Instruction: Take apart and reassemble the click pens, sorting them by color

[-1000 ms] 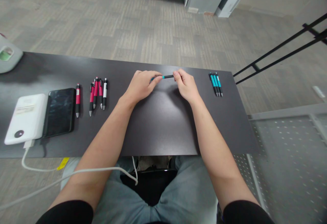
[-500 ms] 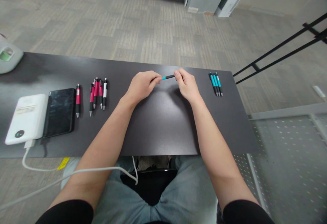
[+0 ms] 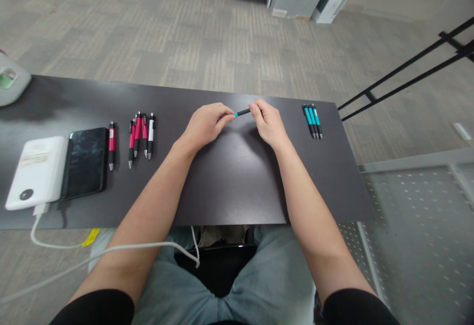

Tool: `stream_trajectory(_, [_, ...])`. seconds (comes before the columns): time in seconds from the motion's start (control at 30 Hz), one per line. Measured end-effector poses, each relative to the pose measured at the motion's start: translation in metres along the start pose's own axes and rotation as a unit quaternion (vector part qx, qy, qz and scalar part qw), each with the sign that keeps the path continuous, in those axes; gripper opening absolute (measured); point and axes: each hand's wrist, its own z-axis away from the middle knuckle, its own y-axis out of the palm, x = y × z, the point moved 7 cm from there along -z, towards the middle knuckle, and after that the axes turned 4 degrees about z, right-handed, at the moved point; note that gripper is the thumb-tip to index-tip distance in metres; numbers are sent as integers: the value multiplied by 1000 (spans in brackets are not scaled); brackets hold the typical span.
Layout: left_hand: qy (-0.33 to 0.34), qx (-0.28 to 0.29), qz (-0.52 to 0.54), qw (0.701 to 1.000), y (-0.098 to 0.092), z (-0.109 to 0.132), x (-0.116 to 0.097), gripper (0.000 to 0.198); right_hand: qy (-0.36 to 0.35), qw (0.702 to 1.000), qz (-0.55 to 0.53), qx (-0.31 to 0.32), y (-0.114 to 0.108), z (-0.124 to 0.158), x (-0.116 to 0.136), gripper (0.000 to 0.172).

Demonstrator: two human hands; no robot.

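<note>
Between my two hands, above the far half of the dark table, a teal-and-black pen [image 3: 243, 112] is held nearly level. My left hand [image 3: 210, 123] pinches its teal part, and most of that end is hidden behind the fingers. My right hand [image 3: 268, 121] is closed around the black grip end, covering the tip. Three teal pens [image 3: 312, 121] lie side by side to the right. On the left lie several red pens [image 3: 137, 135], with a white pen [image 3: 151, 136] beside them. A lone red pen [image 3: 111, 145] rests farther left.
A black phone-like slab [image 3: 86, 162] and a white power bank [image 3: 38, 172] lie on the table [image 3: 229, 182] at left. A white cable [image 3: 148, 246] crosses over my left forearm. Black metal bars [image 3: 407, 73] stand past the right edge.
My right hand has shifted slightly left toward my left hand, and less of the pen's black part shows between them. The other pens lie as before.
</note>
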Motion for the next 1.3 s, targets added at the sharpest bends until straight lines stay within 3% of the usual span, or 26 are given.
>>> stream_trajectory(0.47, [31,-41,-139,989,-4,5,-17,17,115,992,-42,28,18,4,-22,81])
stream_trajectory(0.6, [20,-78,-82,993,-3,5,-15,9,133,987,-93,5,18,2,-24,81])
stream_trajectory(0.7, [-10,-128,62,990,-4,2,-7,4,133,980,-145,-27,13,1,-17,77])
stream_trajectory(0.77, [-44,-150,203,967,-3,-1,1,10,112,979,-167,-31,10,2,-8,77])
stream_trajectory(0.83, [-81,-160,330,927,0,-4,6,28,75,981,-180,-10,11,3,3,78])
stream_trajectory(0.97, [-136,-167,457,863,1,-7,5,47,30,977,-202,60,19,8,14,67])
stream_trajectory(1.07, [-166,-169,495,836,0,-6,4,41,32,971,-227,59,20,9,12,58])
stream_trajectory(1.3, [-224,-173,542,792,5,-4,2,16,37,956,-284,60,14,11,17,60])
